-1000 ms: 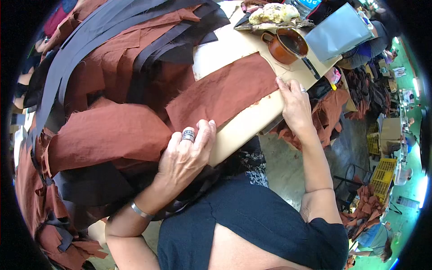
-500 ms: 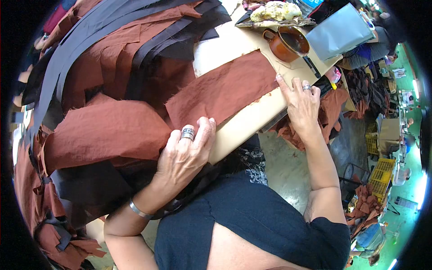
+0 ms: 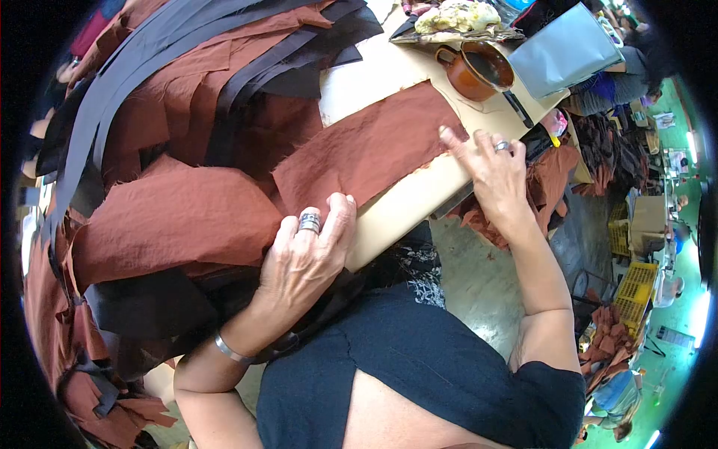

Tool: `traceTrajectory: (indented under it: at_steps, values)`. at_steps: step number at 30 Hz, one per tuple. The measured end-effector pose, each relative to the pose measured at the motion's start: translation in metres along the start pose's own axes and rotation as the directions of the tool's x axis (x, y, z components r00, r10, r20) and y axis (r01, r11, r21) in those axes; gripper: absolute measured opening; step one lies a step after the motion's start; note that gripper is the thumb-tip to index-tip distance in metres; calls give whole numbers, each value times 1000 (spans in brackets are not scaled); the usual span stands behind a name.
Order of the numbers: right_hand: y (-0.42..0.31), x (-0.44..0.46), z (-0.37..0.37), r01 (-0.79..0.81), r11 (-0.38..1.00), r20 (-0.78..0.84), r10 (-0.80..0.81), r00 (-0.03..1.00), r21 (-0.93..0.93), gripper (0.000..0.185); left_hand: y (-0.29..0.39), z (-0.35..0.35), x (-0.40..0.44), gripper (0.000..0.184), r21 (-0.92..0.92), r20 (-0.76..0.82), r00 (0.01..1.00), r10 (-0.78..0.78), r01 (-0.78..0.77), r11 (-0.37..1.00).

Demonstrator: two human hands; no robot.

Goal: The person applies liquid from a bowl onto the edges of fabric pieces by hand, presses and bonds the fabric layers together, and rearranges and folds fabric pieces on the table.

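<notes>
A rust-brown cloth strip (image 3: 374,146) lies flat on the cream tabletop (image 3: 411,213), its edges frayed. At its near left corner my left hand (image 3: 310,243), wearing a wide ring, has its fingers curled down on the fabric; the fingertips are partly hidden. A second rust-brown cloth piece (image 3: 176,221) bulges up beside that hand and runs off to the left. My right hand (image 3: 493,176) rests at the strip's right end, thumb stretched onto the cloth and the other fingers apart from it, slightly bent, near the table edge.
A brown handled pot (image 3: 479,71) stands at the table's far right, with a dark flat tool (image 3: 517,110) next to it. Behind is a grey sheet-covered block (image 3: 565,52). Black and rust cloth strips (image 3: 224,56) pile up at the left. Yellow crates (image 3: 634,295) stand on the floor.
My right hand has slid slightly left and nearer me along the strip's end, its thumb now further onto the cloth. My left hand has barely moved.
</notes>
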State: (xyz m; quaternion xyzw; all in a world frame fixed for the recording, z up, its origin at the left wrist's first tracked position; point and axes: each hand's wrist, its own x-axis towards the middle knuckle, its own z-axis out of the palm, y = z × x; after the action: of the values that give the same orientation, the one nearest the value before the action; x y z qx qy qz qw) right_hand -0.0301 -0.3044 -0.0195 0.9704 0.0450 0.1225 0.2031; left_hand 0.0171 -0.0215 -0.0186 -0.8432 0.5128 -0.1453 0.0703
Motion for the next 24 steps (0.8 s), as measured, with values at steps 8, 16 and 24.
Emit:
traceTrajectory:
  at_steps: [8, 16, 24]
  values:
    - [-29, -2, -11, 1, 997, 19, -2, 1000, 71, 45, 1, -1, 0, 47, -8, 28, 1000, 3, -2, 1000]
    - [-53, -3, -20, 71, 939, 3, -77, 997, 337, 44, 2, 0, 0, 46, -6, 12, 1000, 9, -9, 1000]
    - [64, 42, -13, -214, 845, -85, 291, 953, 490, 39, -1, 4, 2, 36, 41, -76, 996, 54, -51, 998]
